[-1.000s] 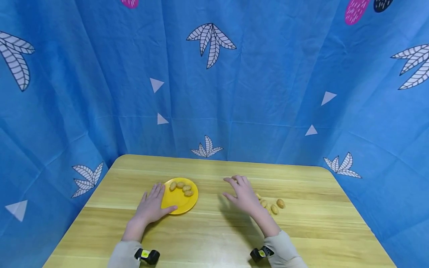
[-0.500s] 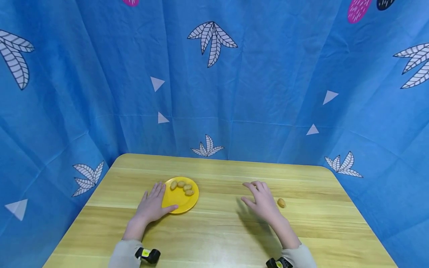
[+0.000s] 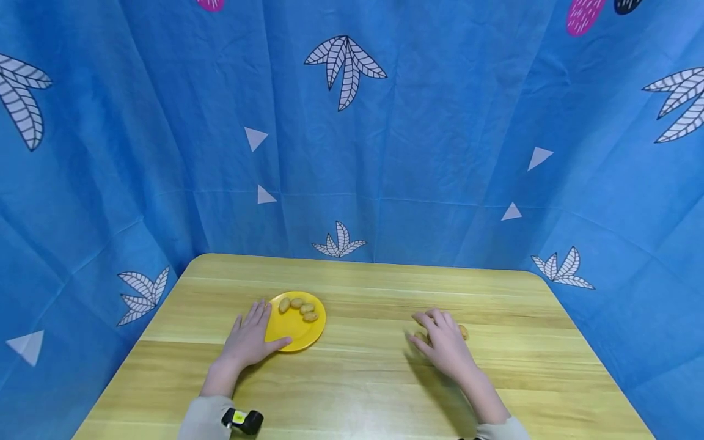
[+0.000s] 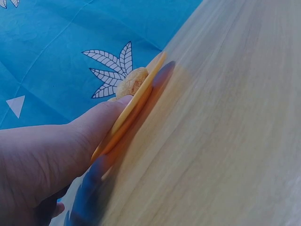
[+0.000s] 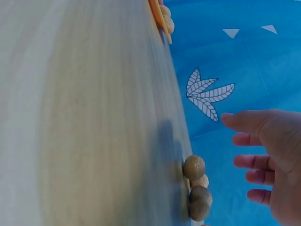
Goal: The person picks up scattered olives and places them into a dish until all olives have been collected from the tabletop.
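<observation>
In the head view, a round yellow plate (image 3: pixel 291 332) holds several tan, oval, walnut-like nuts (image 3: pixel 310 316) along its far right side. My left hand (image 3: pixel 246 342) rests at the plate's left side, fingers straight and thumb (image 4: pixel 101 117) on the near rim. Over to the right, my right hand (image 3: pixel 448 348) hovers above more such nuts, thumb and fingers apart with nothing between them. One nut (image 3: pixel 421 337) shows between the thumb and fingers and another (image 3: pixel 464 332) beside the knuckles. The right wrist view shows several nuts (image 5: pixel 194 167) clustered on the table, apart from the hand.
Everything rests on a light wooden table (image 3: pixel 352 379) with rounded far corners. A blue curtain (image 3: pixel 440 122) printed with leaves and triangles hangs behind it and at both sides. A wrist camera (image 3: pixel 244 420) sits on the left sleeve.
My right hand has moved right and toward me, from left of the loose nuts to over them. The left hand, the plate and its nuts have stayed put.
</observation>
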### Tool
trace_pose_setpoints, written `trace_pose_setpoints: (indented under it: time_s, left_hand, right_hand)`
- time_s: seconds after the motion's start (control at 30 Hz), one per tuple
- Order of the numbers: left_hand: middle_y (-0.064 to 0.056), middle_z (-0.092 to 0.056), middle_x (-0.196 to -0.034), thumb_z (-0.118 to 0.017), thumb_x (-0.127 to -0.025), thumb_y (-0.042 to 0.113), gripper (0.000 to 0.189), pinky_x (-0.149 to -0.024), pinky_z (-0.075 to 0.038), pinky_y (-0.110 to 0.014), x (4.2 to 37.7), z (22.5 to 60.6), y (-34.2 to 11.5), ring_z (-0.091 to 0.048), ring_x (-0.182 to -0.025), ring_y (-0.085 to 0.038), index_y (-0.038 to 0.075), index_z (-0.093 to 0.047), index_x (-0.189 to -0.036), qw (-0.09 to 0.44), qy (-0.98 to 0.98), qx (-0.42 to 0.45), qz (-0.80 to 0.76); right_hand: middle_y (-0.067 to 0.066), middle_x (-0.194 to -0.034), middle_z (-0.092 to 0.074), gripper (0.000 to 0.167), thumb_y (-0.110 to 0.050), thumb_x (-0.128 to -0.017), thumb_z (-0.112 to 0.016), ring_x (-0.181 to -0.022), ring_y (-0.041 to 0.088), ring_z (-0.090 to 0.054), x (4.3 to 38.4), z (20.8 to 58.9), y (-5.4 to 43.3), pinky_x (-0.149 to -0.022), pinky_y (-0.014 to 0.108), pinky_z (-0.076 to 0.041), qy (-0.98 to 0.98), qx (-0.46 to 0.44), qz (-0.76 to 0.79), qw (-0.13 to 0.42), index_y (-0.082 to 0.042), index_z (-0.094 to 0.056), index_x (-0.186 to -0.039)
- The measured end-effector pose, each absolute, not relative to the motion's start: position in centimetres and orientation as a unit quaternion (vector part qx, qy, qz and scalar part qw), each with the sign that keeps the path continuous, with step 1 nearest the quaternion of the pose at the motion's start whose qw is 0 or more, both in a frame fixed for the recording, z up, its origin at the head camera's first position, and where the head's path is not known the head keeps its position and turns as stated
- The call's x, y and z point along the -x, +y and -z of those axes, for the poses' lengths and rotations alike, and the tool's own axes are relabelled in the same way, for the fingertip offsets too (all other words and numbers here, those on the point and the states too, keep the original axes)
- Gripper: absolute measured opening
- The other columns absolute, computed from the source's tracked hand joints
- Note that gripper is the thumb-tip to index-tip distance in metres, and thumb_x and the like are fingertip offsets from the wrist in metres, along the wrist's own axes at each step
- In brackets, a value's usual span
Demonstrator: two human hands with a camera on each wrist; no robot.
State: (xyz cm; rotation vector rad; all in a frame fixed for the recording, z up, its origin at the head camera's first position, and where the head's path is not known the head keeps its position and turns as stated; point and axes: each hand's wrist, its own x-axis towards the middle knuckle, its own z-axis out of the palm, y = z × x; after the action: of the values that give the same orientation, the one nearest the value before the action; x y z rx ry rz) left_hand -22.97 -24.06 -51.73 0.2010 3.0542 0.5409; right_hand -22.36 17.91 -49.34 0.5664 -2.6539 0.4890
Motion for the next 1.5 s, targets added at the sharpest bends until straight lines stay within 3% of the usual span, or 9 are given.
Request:
trace_pose_setpoints:
  time_s: [0.67, 1.23, 1.5]
  left_hand:
    - [-0.023, -0.016, -0.161, -0.055, -0.085, 0.070, 0.106, -0.118, -0.011, -0.065, 23.4, 52.2, -24.0, -0.013, -0.150, -0.041, -0.003, -0.020, -0.153, 0.017, 0.982, -0.066, -0.177]
    - [-0.024, -0.018, -0.161, -0.057, -0.085, 0.068, 0.104, -0.117, -0.013, -0.066, 22.9, 51.9, -24.0, -0.014, -0.150, -0.041, -0.003, -0.023, -0.152, 0.013, 0.983, -0.064, -0.174]
    - [-0.024, -0.018, -0.161, -0.057, -0.086, 0.067, 0.103, -0.117, -0.013, -0.066, 23.0, 51.9, -24.1, -0.015, -0.150, -0.041, -0.004, -0.023, -0.152, 0.008, 0.983, -0.067, -0.169]
  right_hand:
    - [0.010, -0.107, -0.061, 0.043, -0.030, -0.077, -0.081, -0.101, 0.030, -0.054, 22.2, 49.5, 19.5, -0.082, 0.048, -0.049, -0.959, -0.189, -0.120, 0.173, -0.007, -0.066, -0.110]
    - [0.008, -0.106, -0.060, 0.035, -0.029, -0.075, -0.083, -0.098, 0.028, -0.050, 22.6, 50.0, 19.5, -0.076, 0.042, -0.044, -0.970, -0.181, -0.107, 0.121, -0.009, -0.067, -0.099]
    - [0.006, -0.104, -0.059, 0.030, -0.026, -0.072, -0.085, -0.096, 0.026, -0.049, 22.8, 50.1, 19.3, -0.075, 0.041, -0.043, -0.969, -0.183, -0.111, 0.127, -0.012, -0.066, -0.091]
